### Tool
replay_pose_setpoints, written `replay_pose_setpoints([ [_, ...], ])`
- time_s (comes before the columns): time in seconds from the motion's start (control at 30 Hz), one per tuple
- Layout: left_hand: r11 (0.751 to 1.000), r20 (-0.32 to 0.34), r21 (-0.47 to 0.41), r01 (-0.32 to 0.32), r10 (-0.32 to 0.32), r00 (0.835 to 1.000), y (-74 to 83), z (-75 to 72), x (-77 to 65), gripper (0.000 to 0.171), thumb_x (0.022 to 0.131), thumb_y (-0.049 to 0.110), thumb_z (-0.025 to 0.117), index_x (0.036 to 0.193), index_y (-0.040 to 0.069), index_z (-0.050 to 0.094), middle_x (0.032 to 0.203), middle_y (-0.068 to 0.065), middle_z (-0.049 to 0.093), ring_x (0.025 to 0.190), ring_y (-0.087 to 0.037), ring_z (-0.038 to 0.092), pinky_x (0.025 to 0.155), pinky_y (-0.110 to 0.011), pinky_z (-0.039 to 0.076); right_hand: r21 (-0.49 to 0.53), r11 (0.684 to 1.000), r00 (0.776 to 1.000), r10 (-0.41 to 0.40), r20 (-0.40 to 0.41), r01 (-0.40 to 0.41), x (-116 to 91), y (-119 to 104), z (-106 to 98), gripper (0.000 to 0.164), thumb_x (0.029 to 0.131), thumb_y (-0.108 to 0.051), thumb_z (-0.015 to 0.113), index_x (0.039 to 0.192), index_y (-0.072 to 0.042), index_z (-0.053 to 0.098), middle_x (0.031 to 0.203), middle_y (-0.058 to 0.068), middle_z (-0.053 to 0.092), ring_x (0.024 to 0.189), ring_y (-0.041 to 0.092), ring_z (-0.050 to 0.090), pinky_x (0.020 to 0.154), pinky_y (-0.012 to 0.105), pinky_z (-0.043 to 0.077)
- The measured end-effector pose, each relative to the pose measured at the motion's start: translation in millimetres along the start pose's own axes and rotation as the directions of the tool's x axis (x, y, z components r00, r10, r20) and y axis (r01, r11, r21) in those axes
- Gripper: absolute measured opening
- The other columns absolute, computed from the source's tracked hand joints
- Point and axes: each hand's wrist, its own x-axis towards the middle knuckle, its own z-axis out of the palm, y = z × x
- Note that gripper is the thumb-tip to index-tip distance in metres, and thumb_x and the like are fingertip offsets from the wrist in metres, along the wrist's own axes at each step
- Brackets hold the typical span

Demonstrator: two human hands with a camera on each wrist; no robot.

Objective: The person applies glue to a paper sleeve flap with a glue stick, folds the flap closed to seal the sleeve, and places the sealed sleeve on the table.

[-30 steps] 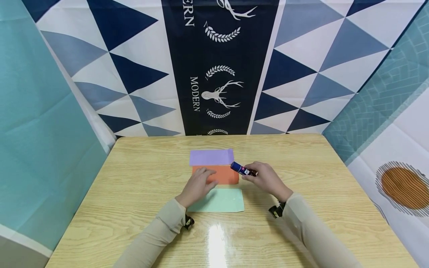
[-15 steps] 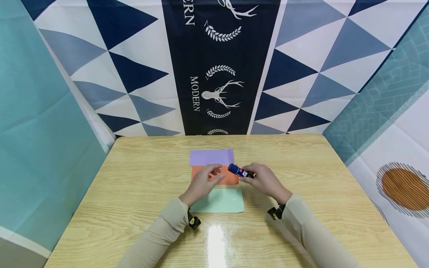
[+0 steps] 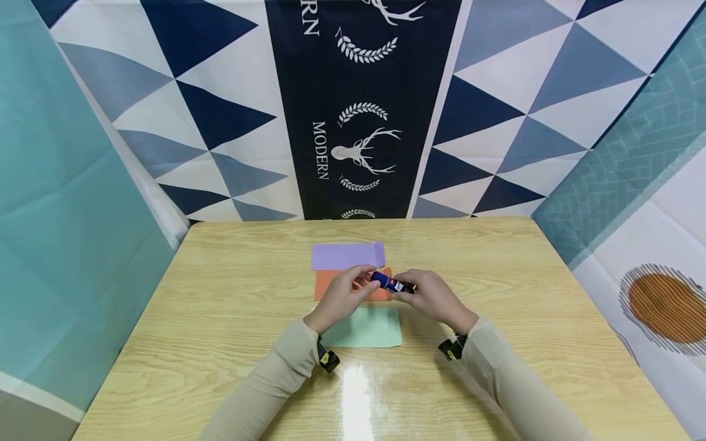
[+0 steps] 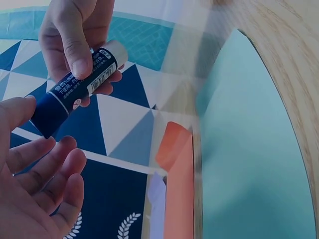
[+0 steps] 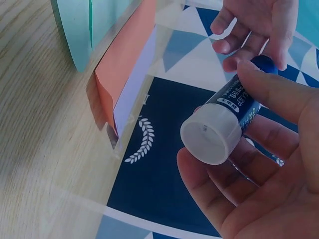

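A dark blue glue stick is tilted above the orange paper. My right hand grips its barrel; in the right wrist view the white base faces the camera. My left hand is at the other end, thumb and forefinger at either side of the blue cap, the remaining fingers loosely bent. Below lie a purple paper piece, an orange paper piece partly covered by the left hand, and a mint green paper piece nearest me.
The wooden table carries the papers near its middle. A patterned cloth hangs behind its far edge, with teal cloth at the left. Wrist cameras are strapped to both wrists.
My left hand has moved right from over the orange paper to the glue stick's cap. The right hand has brought the glue stick slightly left toward it.
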Motion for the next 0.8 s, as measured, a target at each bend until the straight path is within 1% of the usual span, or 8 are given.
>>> replay_pose_setpoints([
  [0.07, 1.0, -0.001, -0.008, 0.002, -0.002, 1.0, -0.1, 0.6, 1.3, 0.04, 0.099, 0.033, 0.057, 0.134, 0.015, 0.057, 0.109, -0.003, 0.067, 0.092, -0.013, 0.062, 0.075, -0.024, 0.052, -0.003, 1.0, 1.0, -0.001, 0.002, 0.001, 0.8, -0.6, 0.2, 0.026, 0.086, -0.021, 0.074, 0.108, -0.008, 0.073, 0.094, 0.005, 0.074, 0.075, 0.007, 0.059, 0.065, 0.023, 0.048],
  [0.2, 1.0, 0.001, -0.025, -0.006, 0.006, 1.0, 0.3, 1.8, 2.7, 0.039, 0.098, 0.031, 0.058, 0.133, 0.014, 0.058, 0.108, -0.005, 0.067, 0.091, -0.013, 0.062, 0.073, -0.023, 0.052, -0.003, 1.0, 1.0, -0.006, 0.002, 0.006, 1.1, -0.9, 1.0, 0.024, 0.086, -0.02, 0.075, 0.107, -0.008, 0.074, 0.093, 0.004, 0.073, 0.075, 0.007, 0.06, 0.065, 0.023, 0.048],
  [0.37, 1.0, 0.009, -0.018, -0.002, 0.003, 1.0, 1.5, 3.0, 3.5, 0.039, 0.098, 0.03, 0.058, 0.135, 0.017, 0.058, 0.107, -0.003, 0.067, 0.089, -0.012, 0.061, 0.072, -0.023, 0.052, -0.003, 1.0, 1.0, -0.015, 0.003, 0.015, 0.9, -0.6, 2.3, 0.023, 0.086, -0.02, 0.075, 0.106, -0.009, 0.074, 0.091, 0.003, 0.073, 0.073, 0.006, 0.058, 0.064, 0.023, 0.047],
  [0.47, 1.0, 0.023, 0.003, -0.008, 0.008, 1.0, 2.8, 3.0, 4.1, 0.039, 0.099, 0.03, 0.057, 0.136, 0.016, 0.057, 0.106, -0.004, 0.067, 0.087, -0.011, 0.061, 0.069, -0.022, 0.051, 0.002, 1.0, 1.0, -0.016, 0.006, 0.016, 1.4, -0.7, 2.7, 0.022, 0.086, -0.02, 0.074, 0.105, -0.009, 0.074, 0.092, 0.003, 0.074, 0.073, 0.006, 0.06, 0.064, 0.023, 0.049],
  [0.6, 0.998, 0.057, 0.056, -0.029, 0.026, 0.998, 3.3, 2.7, 4.5, 0.039, 0.101, 0.028, 0.054, 0.136, 0.013, 0.056, 0.104, -0.004, 0.066, 0.084, -0.01, 0.058, 0.067, -0.021, 0.049, 0.01, 1.0, 1.0, -0.017, 0.019, 0.017, 1.6, -0.8, 2.8, 0.022, 0.086, -0.019, 0.074, 0.105, -0.008, 0.074, 0.093, 0.005, 0.075, 0.076, 0.008, 0.065, 0.067, 0.025, 0.052],
  [0.7, 0.996, 0.083, 0.077, -0.036, 0.029, 0.996, 2.1, 2.9, 4.2, 0.037, 0.102, 0.028, 0.051, 0.134, 0.01, 0.057, 0.1, -0.004, 0.065, 0.081, -0.01, 0.056, 0.066, -0.021, 0.048, 0.023, 1.0, 0.999, -0.011, 0.037, 0.01, 1.3, -1.3, 2.9, 0.022, 0.086, -0.018, 0.074, 0.105, -0.007, 0.074, 0.093, 0.005, 0.075, 0.076, 0.008, 0.065, 0.067, 0.025, 0.053],
  [0.8, 0.996, 0.094, 0.081, -0.03, 0.022, 0.995, 1.2, 3.4, 3.9, 0.033, 0.102, 0.028, 0.05, 0.128, 0.01, 0.059, 0.097, -0.004, 0.065, 0.077, -0.009, 0.054, 0.064, -0.021, 0.046, 0.039, 0.999, 0.999, -0.004, 0.053, 0.002, 1.7, -1.7, 3.9, 0.023, 0.086, -0.018, 0.074, 0.106, -0.006, 0.074, 0.093, 0.005, 0.075, 0.073, 0.006, 0.063, 0.065, 0.023, 0.051],
])
